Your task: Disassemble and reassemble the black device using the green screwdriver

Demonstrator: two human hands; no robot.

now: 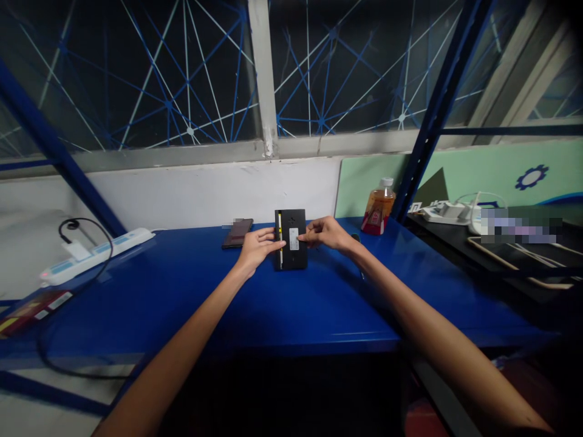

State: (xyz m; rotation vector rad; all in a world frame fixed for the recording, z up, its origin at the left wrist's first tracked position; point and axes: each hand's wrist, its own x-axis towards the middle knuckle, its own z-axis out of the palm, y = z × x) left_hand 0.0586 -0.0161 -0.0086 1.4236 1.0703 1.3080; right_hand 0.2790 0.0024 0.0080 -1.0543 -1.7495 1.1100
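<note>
A flat black box [292,257] stands upright over the blue table, its broad face turned toward me. On that face are a small white label [294,234] and a narrow yellow-and-white strip along the left side. My left hand [259,247] grips the left edge, thumb across the front and fingers toward the side. At the right edge, my right hand [328,233] is closed with bent fingers, its thumb by the label. Whether the box's bottom edge rests on the table I cannot tell.
The blue tabletop [182,297] carries a dark phone-like slab [238,233] behind my left hand. A drink bottle [379,209] stands back right. On the left lie a white power strip [104,254] with a black cable and a red box [34,312]. Blue posts [421,145] frame the table.
</note>
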